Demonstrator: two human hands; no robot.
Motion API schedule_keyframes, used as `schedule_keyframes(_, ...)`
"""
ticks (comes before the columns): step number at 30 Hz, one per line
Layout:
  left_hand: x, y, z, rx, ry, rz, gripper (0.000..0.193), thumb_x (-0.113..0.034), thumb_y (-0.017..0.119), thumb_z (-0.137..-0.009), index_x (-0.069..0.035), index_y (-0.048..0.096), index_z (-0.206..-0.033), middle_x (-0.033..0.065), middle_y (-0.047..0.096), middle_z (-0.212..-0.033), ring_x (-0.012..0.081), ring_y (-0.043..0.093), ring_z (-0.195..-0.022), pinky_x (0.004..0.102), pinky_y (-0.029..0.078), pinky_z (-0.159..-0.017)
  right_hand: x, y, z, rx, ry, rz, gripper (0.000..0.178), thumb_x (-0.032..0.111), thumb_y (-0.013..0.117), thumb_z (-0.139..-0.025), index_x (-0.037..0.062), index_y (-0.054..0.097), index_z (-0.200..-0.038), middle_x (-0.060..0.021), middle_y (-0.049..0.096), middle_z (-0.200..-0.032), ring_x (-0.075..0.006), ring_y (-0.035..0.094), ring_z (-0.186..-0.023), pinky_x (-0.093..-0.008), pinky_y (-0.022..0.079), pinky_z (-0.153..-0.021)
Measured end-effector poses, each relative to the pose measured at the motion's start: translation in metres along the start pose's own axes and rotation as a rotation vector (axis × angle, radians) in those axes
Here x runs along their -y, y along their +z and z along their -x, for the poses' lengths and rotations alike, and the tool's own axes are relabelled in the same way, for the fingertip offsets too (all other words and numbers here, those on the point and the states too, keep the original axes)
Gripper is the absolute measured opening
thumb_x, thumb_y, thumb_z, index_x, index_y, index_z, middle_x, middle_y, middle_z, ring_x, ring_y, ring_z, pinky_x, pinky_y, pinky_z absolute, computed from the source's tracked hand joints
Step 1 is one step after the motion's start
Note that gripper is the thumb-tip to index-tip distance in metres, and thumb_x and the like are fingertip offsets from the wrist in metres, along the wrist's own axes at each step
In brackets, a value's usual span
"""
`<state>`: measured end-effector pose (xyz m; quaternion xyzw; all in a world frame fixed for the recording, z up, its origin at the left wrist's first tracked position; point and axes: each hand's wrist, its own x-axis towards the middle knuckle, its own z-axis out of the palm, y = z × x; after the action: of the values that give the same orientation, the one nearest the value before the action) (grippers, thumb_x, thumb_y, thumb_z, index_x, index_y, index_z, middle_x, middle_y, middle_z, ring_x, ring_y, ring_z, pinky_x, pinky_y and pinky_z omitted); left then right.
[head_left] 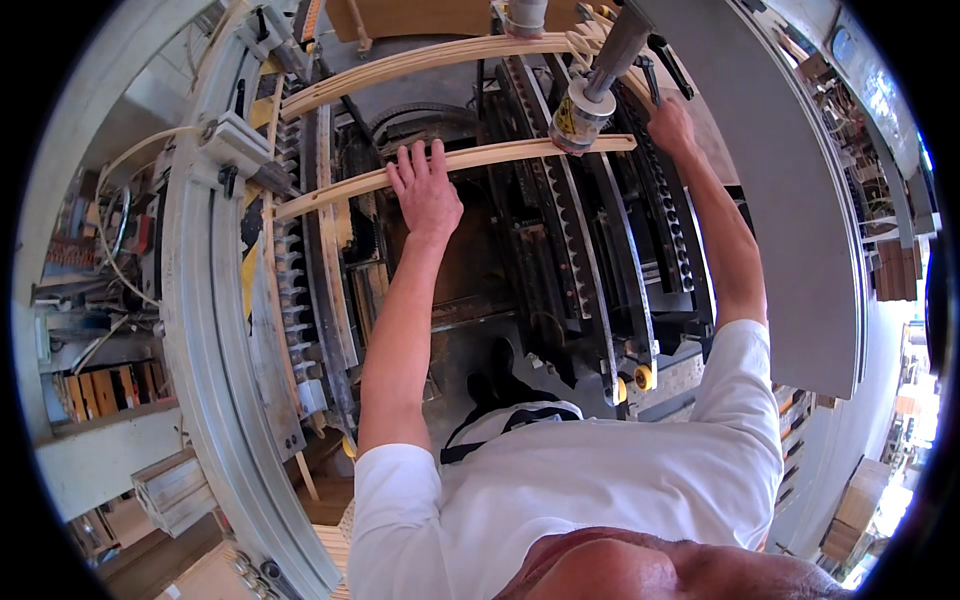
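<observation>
Misalignment is the main risk. The near wooden rail (500, 155) lies crosswise over the black toothed bars (562, 215), its left end at the upright wooden strip (270, 280) and its right end just past the round metal press head (580, 117). If the left hand (428, 195) lets the rail roll or slide, the left end may seat out of line with the strip. If the press head bears down on a rail that is not level, the wood may tip, dent or split. Fingers left between rail and metal would risk a pinch.

State of the hands: the left hand lies palm down over the rail, fingers extended and slightly apart; its pressure cannot be told. The right hand (672, 128) is at the black lever (650, 80); its fingertips are too small to tell whether they grip or only touch.

The rail is pale, long and narrow, with lines running along its length and a small dark opening near its right end. It appears curved, probably lens distortion. A similar far rail (420, 62) lies beyond it.
</observation>
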<state>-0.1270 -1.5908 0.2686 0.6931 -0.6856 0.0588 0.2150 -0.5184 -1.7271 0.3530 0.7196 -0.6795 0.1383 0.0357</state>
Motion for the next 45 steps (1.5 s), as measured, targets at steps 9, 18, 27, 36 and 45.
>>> schedule_keyframes(9,0.006,0.008,-0.002,-0.12,0.063,0.022,0.06,-0.013,0.069,-0.078,-0.011,0.048,-0.134,0.0145,0.049,-0.129,0.0375,0.038,-0.13,0.0568,0.022,-0.112,-0.084,0.01,0.042,-0.206,-0.034,-0.064,0.036,0.017,0.049,-0.09,0.0085,0.06,-0.123,-0.0266,0.063,-0.11,-0.0442,0.061,-0.102,-0.0511,0.049,-0.088)
schedule_keyframes(18,0.003,-0.017,0.017,0.137,0.124,0.027,0.031,-0.019,0.072,-0.08,-0.011,0.061,-0.107,0.0145,0.062,-0.105,0.0352,0.058,-0.104,0.0508,0.04,-0.096,-0.08,-0.101,0.293,-0.088,0.049,-0.173,0.035,0.011,0.065,-0.089,-0.0008,0.062,-0.121,-0.02,0.066,-0.107,-0.031,0.066,-0.094,-0.0379,0.053,-0.081)
schedule_keyframes(27,-0.054,-0.066,0.124,0.375,0.087,0.346,0.032,-0.023,0.074,-0.08,-0.007,0.058,-0.103,0.0192,0.06,-0.099,0.0399,0.062,-0.093,0.0497,0.051,-0.08,0.094,-0.144,0.319,0.114,-0.188,-0.358,0.038,0.007,0.065,-0.085,0.0036,0.06,-0.123,-0.0192,0.062,-0.099,-0.0397,0.062,-0.089,-0.0416,0.052,-0.078)
schedule_keyframes(36,-0.077,-0.167,0.265,0.466,-0.052,0.358,0.039,-0.02,0.071,-0.082,-0.004,0.055,-0.114,0.0193,0.056,-0.102,0.0405,0.059,-0.096,0.0487,0.049,-0.081,0.227,0.009,0.123,0.122,-0.404,-0.238,0.029,0.016,0.064,-0.079,-0.0015,0.065,-0.102,-0.0229,0.064,-0.104,-0.039,0.063,-0.101,-0.0451,0.052,-0.089)
schedule_keyframes(45,-0.065,-0.21,0.342,0.461,-0.318,0.395,0.033,-0.014,0.072,-0.08,-0.005,0.06,-0.11,0.0177,0.057,-0.101,0.0401,0.058,-0.093,0.0447,0.048,-0.078,0.26,0.032,0.054,0.084,-0.221,-0.315,0.026,0.017,0.063,-0.081,-0.0016,0.068,-0.099,-0.0239,0.065,-0.108,-0.0396,0.065,-0.1,-0.0451,0.054,-0.087)
